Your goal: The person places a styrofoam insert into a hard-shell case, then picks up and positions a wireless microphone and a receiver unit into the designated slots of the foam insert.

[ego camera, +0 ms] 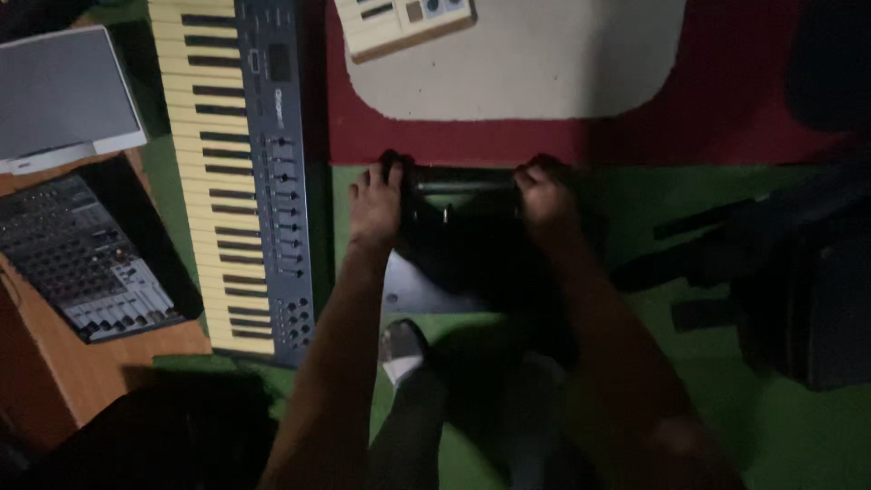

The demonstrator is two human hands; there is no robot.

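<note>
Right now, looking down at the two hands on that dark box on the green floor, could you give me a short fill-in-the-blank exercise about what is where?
1. The left hand and the right hand grip opposite ends of the dark boxy device, so it is held by ____ hands.
2. The long keyboard with pale yellow keys lies to the ____ of the left hand.
3. The floor mat under the device is ____ in colour.

Missing words: both; left; green
</note>
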